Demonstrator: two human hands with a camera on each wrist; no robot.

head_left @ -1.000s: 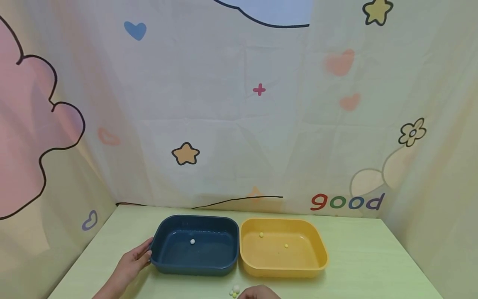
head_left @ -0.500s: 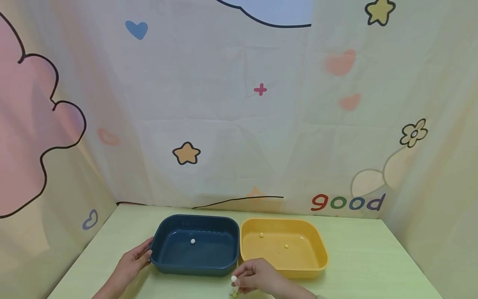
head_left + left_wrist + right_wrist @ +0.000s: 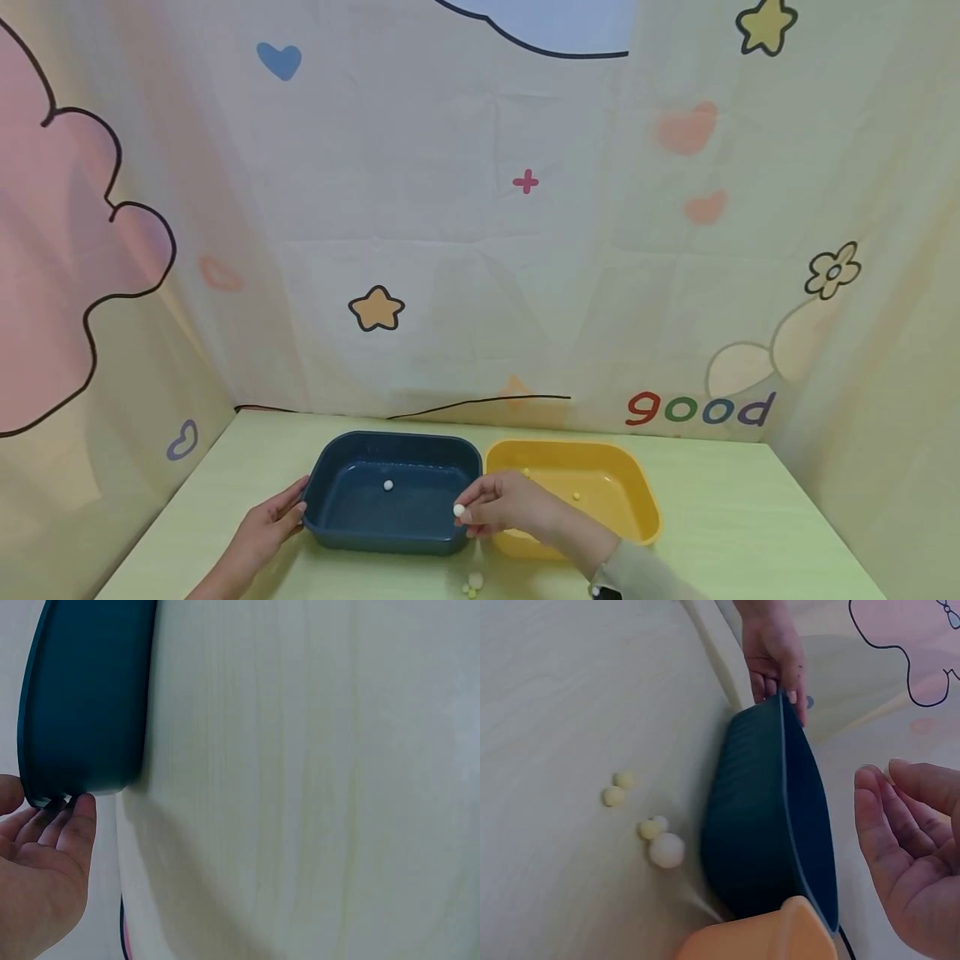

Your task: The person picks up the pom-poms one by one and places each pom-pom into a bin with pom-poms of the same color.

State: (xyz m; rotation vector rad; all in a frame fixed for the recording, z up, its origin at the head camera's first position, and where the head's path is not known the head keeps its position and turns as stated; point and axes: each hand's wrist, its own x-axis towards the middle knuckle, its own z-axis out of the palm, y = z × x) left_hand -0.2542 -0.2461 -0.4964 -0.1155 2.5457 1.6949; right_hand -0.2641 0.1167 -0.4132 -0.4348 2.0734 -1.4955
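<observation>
My left hand (image 3: 262,521) grips the left end of a dark blue tray (image 3: 397,543), its fingers at the rim; the same tray (image 3: 90,697) fills the upper left of the left wrist view. Between thumb and fingertips my right hand (image 3: 510,504) pinches a small white ball (image 3: 459,510), held above the blue tray's right end. In the right wrist view that hand (image 3: 915,847) hides most of the ball. Another white ball (image 3: 387,485) lies inside the blue tray. A yellow tray (image 3: 647,508) stands against it on the right, partly covered by my right forearm, with small yellow balls (image 3: 576,497) inside.
On the pale green table (image 3: 735,517), in front of the trays, lies a cluster of loose white and yellow balls (image 3: 474,582). The right wrist view shows several, including a larger white ball (image 3: 667,850). A printed curtain (image 3: 450,208) closes off the back and sides.
My right hand has come up from the table's front edge, carrying the white ball up and forward to the blue tray's right end. My left hand has stayed at the tray's left end.
</observation>
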